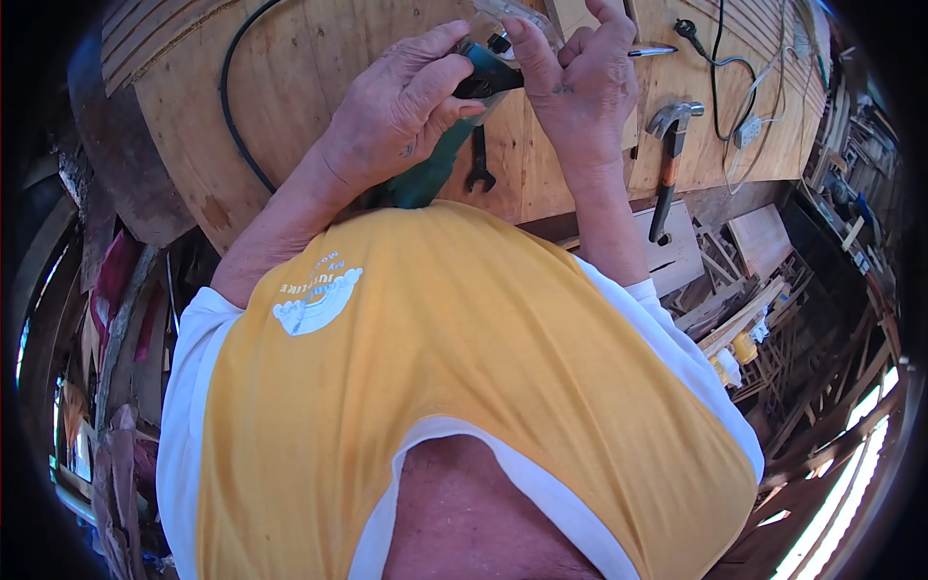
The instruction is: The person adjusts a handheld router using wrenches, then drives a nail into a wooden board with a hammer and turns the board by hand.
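Note:
A green trim router (440,159) points away from my body, its lower end against my shirt. My left hand (401,101) is closed around its dark front part. At the far end is a clear plastic base (493,10) with a dark collet (499,43) inside. My right hand (585,92) has its thumb against this clear base and its other fingers partly curled; what lies behind the thumb is partly hidden. An open-ended wrench (478,164) lies on the wooden bench (300,87), just right of the router body.
A claw hammer (669,159) rests on the bench to the right. A pen (652,51) lies beyond my right hand. A black plug and cord (688,31) and a white extension socket (747,130) are farther right. Wood scraps (725,280) pile up below the bench.

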Available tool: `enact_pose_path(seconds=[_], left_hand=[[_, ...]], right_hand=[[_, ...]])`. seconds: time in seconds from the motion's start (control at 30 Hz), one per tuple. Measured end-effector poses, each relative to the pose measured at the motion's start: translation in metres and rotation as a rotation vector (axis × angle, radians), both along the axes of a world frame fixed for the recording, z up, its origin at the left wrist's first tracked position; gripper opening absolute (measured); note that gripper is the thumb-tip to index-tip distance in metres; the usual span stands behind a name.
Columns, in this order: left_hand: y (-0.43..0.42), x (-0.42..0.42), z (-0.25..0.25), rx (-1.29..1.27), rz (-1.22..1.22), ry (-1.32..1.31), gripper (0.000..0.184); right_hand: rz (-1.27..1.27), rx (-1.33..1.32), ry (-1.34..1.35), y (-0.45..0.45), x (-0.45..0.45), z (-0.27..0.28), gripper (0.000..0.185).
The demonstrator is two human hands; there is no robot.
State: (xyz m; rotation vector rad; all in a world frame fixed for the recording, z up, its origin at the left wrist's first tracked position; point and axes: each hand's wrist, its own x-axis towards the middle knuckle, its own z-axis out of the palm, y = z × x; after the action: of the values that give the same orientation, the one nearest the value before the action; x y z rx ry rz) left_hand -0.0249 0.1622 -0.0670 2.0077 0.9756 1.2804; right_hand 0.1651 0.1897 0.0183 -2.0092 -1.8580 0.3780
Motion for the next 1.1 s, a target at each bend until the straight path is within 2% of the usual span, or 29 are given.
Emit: enact_pose_path(seconds=[0.3,0.43,0.5,0.6,0.83,0.93,1.03,1.1], left_hand=[[0.001,-0.001,0.003,-0.027,-0.001,0.037,0.045],[0.013,-0.013,-0.001,-0.029,-0.185,0.018,0.054],[0.016,-0.017,-0.009,0.000,-0.239,0.047,0.054],[0.020,-0.016,-0.013,0.116,-0.225,0.083,0.051],[0.018,-0.014,-0.012,0.138,-0.189,0.093,0.052],[0.015,-0.013,-0.011,0.133,-0.165,0.094,0.053],[0.013,-0.012,-0.011,0.132,-0.155,0.099,0.053],[0.013,-0.012,-0.009,0.129,-0.162,0.118,0.054]], right_hand=[[0.013,0.065,0.025,-0.006,0.008,-0.017,0.077],[0.002,-0.036,0.056,-0.005,0.010,-0.009,0.077],[0.020,0.023,0.041,-0.005,0.011,-0.016,0.077],[0.000,0.015,0.031,-0.004,0.007,-0.011,0.077],[-0.058,0.008,0.065,-0.007,0.003,-0.010,0.076],[-0.096,0.017,0.167,-0.010,0.002,-0.017,0.078],[-0.156,-0.059,0.126,-0.012,-0.002,-0.010,0.068],[-0.119,-0.012,0.104,-0.018,0.003,-0.019,0.071]])
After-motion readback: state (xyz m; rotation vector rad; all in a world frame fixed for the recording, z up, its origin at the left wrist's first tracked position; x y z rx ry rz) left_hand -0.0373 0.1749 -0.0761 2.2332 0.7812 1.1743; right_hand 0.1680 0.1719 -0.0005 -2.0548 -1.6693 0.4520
